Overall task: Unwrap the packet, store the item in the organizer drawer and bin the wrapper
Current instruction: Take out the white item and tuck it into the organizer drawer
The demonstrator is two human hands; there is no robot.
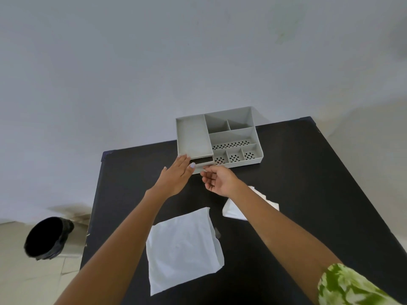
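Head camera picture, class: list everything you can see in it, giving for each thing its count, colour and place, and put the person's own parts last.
table: one, black, fills the middle and right of the view
organizer: one, grey, many compartments, at the table's far edge
drawer: one, grey, slightly open at the organizer's front left, dark inside
flat wrapper sheet: one, white, on the table's near middle, between the forearms
crumpled wrapper piece: one, white, on the table, partly under the right forearm
bin: one, black, on the pale floor left of the table
wall: one, pale grey, behind the table
sleeve: one, green and white, lower right
hands: two; left hand flat at the drawer front, right hand pinching at the drawer front
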